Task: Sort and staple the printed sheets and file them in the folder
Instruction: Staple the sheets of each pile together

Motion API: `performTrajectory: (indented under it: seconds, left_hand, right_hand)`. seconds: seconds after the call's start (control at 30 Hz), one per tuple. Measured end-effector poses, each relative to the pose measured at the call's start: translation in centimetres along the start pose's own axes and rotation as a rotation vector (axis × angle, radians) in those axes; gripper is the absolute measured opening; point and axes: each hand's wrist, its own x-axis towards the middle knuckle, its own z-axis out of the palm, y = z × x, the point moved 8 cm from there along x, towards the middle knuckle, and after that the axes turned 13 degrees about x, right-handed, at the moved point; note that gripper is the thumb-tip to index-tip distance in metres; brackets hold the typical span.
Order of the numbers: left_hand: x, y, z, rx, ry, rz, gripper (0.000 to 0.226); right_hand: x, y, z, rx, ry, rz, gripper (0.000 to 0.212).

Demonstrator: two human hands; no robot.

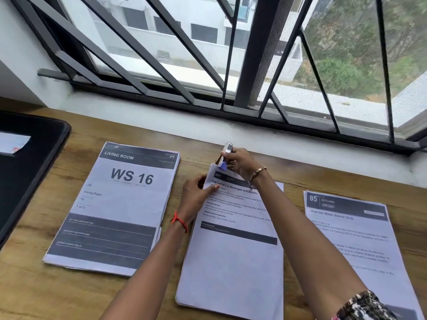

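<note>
The wooden table (34,285) is carrying everything. The black folder (27,181) is lying well left of all the fingers. The WS 16 stack (115,204) is sitting just left of the left fingers, the Kitchen stack (351,239) well right of the right ones. The left hand (196,195) is pinching the middle stack (233,262) at its raised top corner, and the right hand (240,162) is curling round the stapler (225,153), set on that corner just above the left fingertips
</note>
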Motion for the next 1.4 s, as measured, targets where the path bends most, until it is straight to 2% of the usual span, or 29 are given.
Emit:
performTrajectory:
  seconds: [0.23, 0.37, 0.43, 0.5, 0.73, 1.0, 1.17, 1.23, 1.4]
  left_hand:
    - [-0.3, -0.1, -0.5, 0.082, 0.102, -0.051, 0.013]
    - [-1.1, 0.9, -1.5, 0.152, 0.206, -0.039, 0.026]
    - [-1.8, 1.3, -2.1, 0.202, 0.264, -0.037, 0.040]
    - [-2.5, 1.6, -2.8, 0.219, 0.296, -0.039, 0.044]
    - [-4.2, 2.8, -7.5, 0.317, 0.405, 0.015, 0.021]
    - [-3.4, 0.7, -15.5, 0.333, 0.437, 0.063, 0.021]
    - [-1.6, -1.6, -20.7, 0.362, 0.407, 0.045, 0.023]
    - [-1.1, -2.6, -22.9, 0.361, 0.420, 0.024, 0.026]
    - [1.3, -6.6, -26.7, 0.419, 0.377, -0.101, 0.033]
  right_hand:
    - [-1.5, -0.7, -2.6, 0.374, 0.260, -0.156, 0.015]
    - [-3.2, -2.1, -4.2, 0.491, 0.414, -0.320, 0.015]
    - [-3.8, -2.7, -3.9, 0.529, 0.387, -0.327, 0.015]
    - [-4.4, -3.0, -2.8, 0.547, 0.311, -0.303, 0.017]
    - [-6.2, -1.8, 1.8, 0.536, 0.262, -0.210, 0.017]
    - [-4.9, -0.1, 8.7, 0.372, 0.275, -0.210, 0.012]
    - [-3.9, 1.4, 11.4, 0.049, 0.430, -0.233, 0.019]
    - [-3.7, 1.9, 12.4, -0.003, 0.506, -0.239, 0.023]
    - [-3.1, 2.6, 14.6, -0.138, 0.633, -0.244, 0.012]
